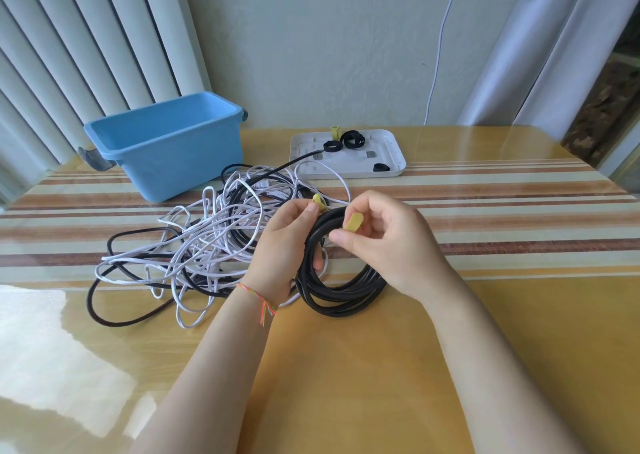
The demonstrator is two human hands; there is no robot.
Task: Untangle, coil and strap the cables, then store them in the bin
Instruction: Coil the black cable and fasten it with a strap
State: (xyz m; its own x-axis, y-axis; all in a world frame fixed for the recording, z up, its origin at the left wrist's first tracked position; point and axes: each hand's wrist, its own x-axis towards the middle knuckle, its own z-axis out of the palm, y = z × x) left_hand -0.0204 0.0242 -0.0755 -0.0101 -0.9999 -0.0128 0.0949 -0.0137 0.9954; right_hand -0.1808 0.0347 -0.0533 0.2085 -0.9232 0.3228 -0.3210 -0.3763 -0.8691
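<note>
Left hand [289,242] gripping black coil [341,280], pinching yellow strap [320,204] | right hand [384,242] pinching strap's other end | cable tangle [194,242] left of hands | blue bin [169,141] beyond, far left.

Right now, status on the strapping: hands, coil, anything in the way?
Left hand grips black coil and one end of yellow strap; right hand pinches the other end. Strap not closed. Blue bin holds no cables. White-and-black tangle lies beside the coil.
</note>
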